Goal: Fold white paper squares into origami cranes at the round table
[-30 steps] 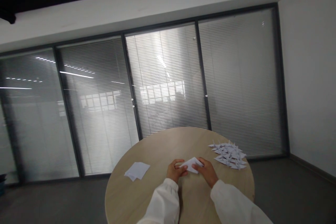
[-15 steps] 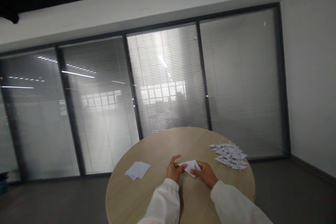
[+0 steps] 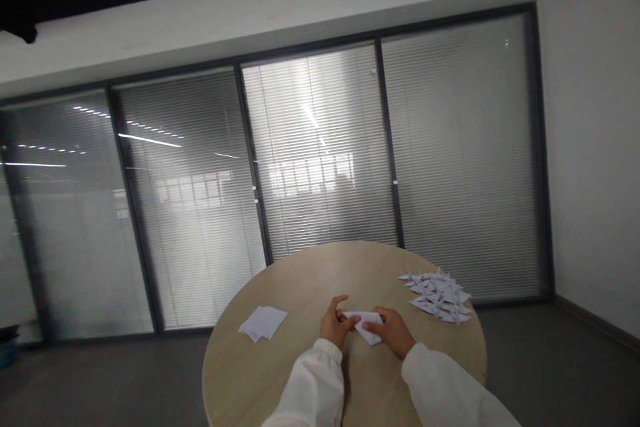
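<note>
The folded paper [image 3: 371, 316] has turned between your hands since the earliest frame: its peak pointed to the top of the frame then, and now a fairly straight edge lies there with a point toward the bottom. Your left index finger has lifted away from the sheet, while the sheets [image 3: 265, 322] at the lower left and the pile of folded pieces [image 3: 437, 297] at the lower right stay where they were on the round surface [image 3: 300, 280].

The paper sits in the lower middle of the frame, between both hands. Your left hand [image 3: 334, 327] has its grip closed on the paper's left corner, thumb on top, index finger raised. Your right hand [image 3: 397, 332] clamps the right side, thumb across the near face; you hide its other fingers from view.

With that index finger off, the left corner could slip or swing if your right thumb pushes. Uneven pressure from the two thumbs could skew the layers or set a crease off line. A wide sweep of your right sleeve [image 3: 440, 373] could knock the pile.
</note>
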Motion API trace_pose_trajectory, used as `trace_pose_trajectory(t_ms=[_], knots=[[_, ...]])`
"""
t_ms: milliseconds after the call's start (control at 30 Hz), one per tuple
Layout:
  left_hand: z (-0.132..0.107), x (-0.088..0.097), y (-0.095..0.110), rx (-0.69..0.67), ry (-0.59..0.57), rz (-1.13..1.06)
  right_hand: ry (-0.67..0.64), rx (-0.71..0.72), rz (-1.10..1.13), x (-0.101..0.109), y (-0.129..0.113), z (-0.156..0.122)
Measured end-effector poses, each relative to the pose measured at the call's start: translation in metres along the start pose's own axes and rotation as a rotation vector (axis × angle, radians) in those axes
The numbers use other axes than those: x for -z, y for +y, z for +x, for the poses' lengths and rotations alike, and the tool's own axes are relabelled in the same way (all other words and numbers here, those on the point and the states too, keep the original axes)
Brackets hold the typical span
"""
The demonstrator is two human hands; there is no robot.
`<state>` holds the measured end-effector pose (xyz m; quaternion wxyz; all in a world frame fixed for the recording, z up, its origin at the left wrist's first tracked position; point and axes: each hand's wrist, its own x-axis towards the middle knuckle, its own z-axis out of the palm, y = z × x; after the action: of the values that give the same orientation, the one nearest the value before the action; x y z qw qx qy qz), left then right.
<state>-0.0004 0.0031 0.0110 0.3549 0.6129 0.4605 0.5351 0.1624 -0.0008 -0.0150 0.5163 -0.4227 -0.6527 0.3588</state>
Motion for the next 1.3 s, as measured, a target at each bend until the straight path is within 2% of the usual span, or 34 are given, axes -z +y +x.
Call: trace_pose_trajectory(t_ms=[200,500,633,900,1300], knots=[[0.005,-0.001,-0.003,0.088,0.016,-0.254,-0.005,0.004,0.066,0.0,0.0,0.001],[0.004,0.0,0.004,0.118,0.001,-0.338,-0.02,-0.002,0.153,-0.001,-0.002,0.0],[0.004,0.001,0.006,0.117,0.008,-0.344,-0.033,-0.003,0.175,0.0,-0.004,0.0],[0.011,0.008,-0.005,0.269,0.001,-0.314,-0.032,-0.008,0.195,0.002,0.001,0.002],[0.008,0.008,0.0,0.248,0.045,-0.263,-0.023,0.011,0.126,0.002,0.001,0.002]])
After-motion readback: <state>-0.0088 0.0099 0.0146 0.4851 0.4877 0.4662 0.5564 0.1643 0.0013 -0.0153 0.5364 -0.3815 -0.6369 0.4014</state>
